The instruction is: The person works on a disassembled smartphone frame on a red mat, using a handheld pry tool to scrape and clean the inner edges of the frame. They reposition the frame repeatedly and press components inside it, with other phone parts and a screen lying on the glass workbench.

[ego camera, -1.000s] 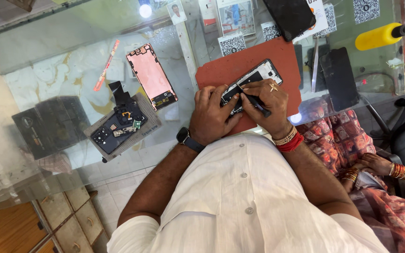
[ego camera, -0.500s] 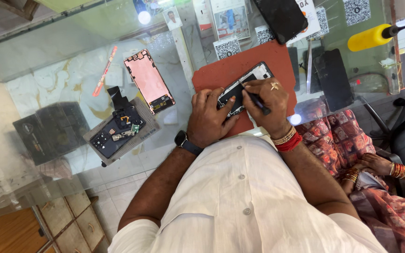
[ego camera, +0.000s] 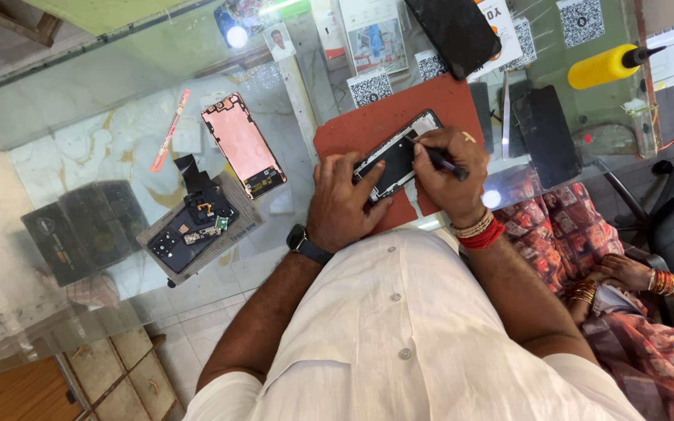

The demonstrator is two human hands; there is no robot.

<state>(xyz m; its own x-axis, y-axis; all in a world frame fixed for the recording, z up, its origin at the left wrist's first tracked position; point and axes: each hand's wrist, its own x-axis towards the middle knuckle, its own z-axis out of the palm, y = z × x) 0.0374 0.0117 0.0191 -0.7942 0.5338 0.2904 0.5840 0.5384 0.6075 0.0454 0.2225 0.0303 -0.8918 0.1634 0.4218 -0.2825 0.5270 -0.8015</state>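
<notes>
Opened phone [ego camera: 394, 156] half-hidden under hands: left [ego camera: 343, 201] spread flat, right [ego camera: 448, 175] pinching dark tool [ego camera: 448, 164].

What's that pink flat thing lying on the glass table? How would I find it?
Start at the glass table and find the red mat under the person's hands. Look to the mat's left: the pink panel lies there alone, a slim rectangle with a dark edge. The tray of dark parts below it is grey and cluttered; the panel is smooth and pink.
</notes>
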